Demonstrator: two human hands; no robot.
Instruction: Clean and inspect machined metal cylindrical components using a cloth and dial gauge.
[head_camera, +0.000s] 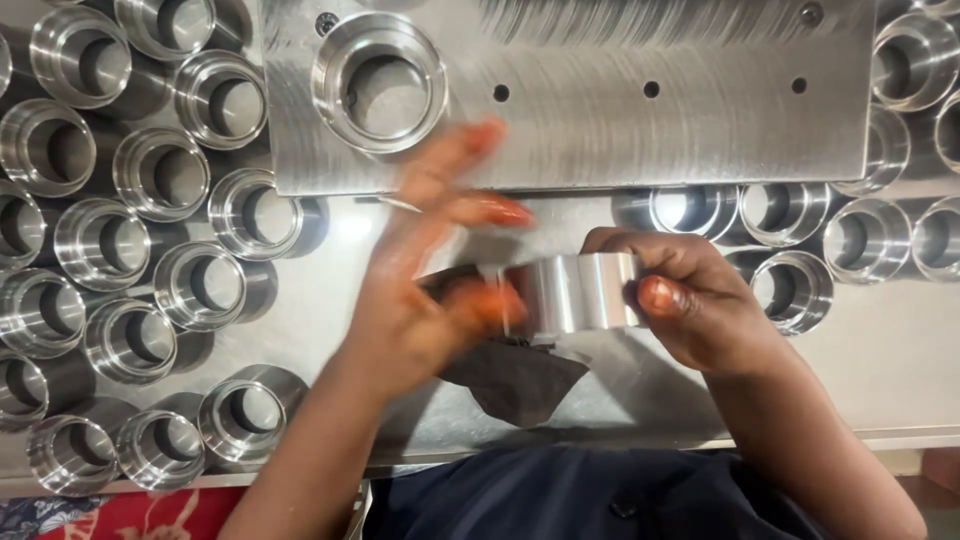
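Head camera, looking straight down at a steel workbench (900, 360): a person holds a machined metal ring (580, 292) just above the bench, between the two hands and directly in front of the body. The ring lies on its side, its bore axis running roughly left to right, one end toward each hand. The right hand (690, 300) is closed around the ring's right end, thumb pressed on the near edge and fingers curled over the far side, so this hand carries the piece. The left hand (420, 290) is blurred with motion; its fingers are spread wide and pointing up and away toward the plate, while the thumb area meets the ring's left end. Whether it grips anything there cannot be told through the blur, though a dark cloth (515, 375) hangs below the ring and between the hands and seems to be pinched against the left hand. Both hands are equally close to the ring; the right has the firmer hold.

Beyond the hands lies a large milled steel plate (620, 140) with small holes, a single flanged ring (380, 82) seated at its left end. Rows of matching rings (130, 250) stand upright on the left of the bench, and more rings (800, 290) crowd the right side.
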